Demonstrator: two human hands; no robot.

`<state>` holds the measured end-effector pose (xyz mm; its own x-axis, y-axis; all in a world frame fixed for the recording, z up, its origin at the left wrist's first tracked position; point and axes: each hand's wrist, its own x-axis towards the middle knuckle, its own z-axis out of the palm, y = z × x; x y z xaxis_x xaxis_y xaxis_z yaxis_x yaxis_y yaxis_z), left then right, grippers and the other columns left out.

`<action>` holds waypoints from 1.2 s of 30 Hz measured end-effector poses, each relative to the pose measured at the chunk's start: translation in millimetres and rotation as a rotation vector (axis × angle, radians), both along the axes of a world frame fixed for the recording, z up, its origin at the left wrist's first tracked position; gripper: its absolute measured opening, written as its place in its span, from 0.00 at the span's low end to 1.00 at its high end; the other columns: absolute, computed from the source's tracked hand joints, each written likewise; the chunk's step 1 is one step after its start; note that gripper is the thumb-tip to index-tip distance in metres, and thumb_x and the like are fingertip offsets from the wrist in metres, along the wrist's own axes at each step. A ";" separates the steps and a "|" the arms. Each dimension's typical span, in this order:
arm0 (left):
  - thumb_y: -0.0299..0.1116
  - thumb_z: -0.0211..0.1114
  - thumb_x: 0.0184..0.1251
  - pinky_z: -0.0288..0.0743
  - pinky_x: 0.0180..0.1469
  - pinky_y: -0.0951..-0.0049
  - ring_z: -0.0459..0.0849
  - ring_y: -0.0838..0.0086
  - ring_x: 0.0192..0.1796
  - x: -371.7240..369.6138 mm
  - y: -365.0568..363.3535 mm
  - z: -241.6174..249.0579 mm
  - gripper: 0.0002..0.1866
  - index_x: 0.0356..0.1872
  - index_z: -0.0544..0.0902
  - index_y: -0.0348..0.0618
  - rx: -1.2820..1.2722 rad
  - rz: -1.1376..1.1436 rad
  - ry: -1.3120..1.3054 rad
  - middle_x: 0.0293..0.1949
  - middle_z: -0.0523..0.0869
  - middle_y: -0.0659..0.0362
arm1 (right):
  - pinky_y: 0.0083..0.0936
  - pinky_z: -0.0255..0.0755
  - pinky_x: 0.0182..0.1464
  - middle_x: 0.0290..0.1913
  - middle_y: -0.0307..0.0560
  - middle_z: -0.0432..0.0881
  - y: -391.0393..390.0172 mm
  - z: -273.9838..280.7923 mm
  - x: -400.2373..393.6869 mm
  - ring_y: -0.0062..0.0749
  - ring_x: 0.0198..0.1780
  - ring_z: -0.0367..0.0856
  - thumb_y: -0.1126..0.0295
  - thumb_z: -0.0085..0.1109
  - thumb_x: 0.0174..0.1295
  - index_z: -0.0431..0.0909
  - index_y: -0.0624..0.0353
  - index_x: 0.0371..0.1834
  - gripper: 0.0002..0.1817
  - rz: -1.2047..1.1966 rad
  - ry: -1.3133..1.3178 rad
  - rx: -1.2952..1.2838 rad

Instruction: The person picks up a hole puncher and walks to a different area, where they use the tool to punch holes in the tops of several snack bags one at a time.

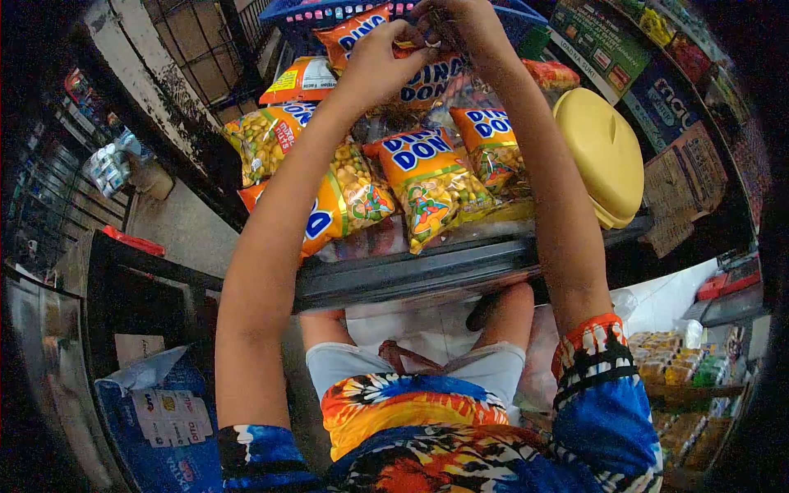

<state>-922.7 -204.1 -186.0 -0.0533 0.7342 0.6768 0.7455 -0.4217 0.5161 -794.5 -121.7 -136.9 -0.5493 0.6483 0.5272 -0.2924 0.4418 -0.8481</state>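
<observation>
My left hand (385, 62) and my right hand (460, 29) come together at the top of the view, above an orange snack pack (423, 86). Curled fingers on both hands pinch at something small that I cannot make out; it may be this pack's top edge. Another orange pack (349, 34) is partly behind my left hand. Closer to me lie clear-fronted packs of mixed nuts: one in the middle (431, 189), one beside my right forearm (491, 148), one by my left forearm (357, 197) and one farther left (263, 144).
A blue plastic basket (288, 18) stands behind the packs. At the right is a yellow lidded container (598, 156). The counter's dark front edge (419, 271) runs before me. Shelves with small packed goods (682, 361) are at lower right, and a metal grille (205, 41) at upper left.
</observation>
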 end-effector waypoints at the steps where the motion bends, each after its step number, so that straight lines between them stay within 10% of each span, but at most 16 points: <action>1: 0.41 0.65 0.58 0.75 0.48 0.70 0.83 0.68 0.45 -0.5 0.6 -0.5 0.18 0.44 0.78 0.38 0.039 -0.004 0.017 0.42 0.84 0.54 | 0.22 0.62 0.21 0.16 0.42 0.74 0.4 -0.1 -0.1 0.25 0.17 0.69 0.69 0.45 0.52 0.76 0.63 0.19 0.12 0.005 0.003 0.001; 26: 0.41 0.68 0.53 0.75 0.46 0.69 0.84 0.63 0.41 2.4 -3.6 2.2 0.17 0.36 0.80 0.38 0.053 -0.005 -0.045 0.36 0.84 0.51 | 0.21 0.63 0.19 0.18 0.41 0.74 -12.5 6.6 6.7 0.26 0.17 0.70 0.65 0.46 0.56 0.76 0.61 0.22 0.13 -0.048 -0.011 -0.036; 31: 0.42 0.67 0.57 0.73 0.45 0.73 0.82 0.74 0.40 1.7 -5.4 4.0 0.16 0.37 0.80 0.39 0.010 -0.042 -0.094 0.35 0.85 0.57 | 0.26 0.69 0.23 0.21 0.44 0.78 -10.5 12.9 19.9 0.31 0.21 0.74 0.57 0.44 0.61 0.77 0.61 0.29 0.18 0.076 0.146 -0.470; 36: 0.37 0.69 0.54 0.73 0.36 0.78 0.81 0.79 0.32 4.6 -7.0 7.6 0.11 0.29 0.83 0.39 -0.017 -0.048 -0.320 0.27 0.84 0.58 | 0.24 0.73 0.30 0.31 0.47 0.81 16.8 3.8 25.8 0.31 0.27 0.78 0.56 0.39 0.64 0.79 0.63 0.38 0.22 0.027 0.148 -0.286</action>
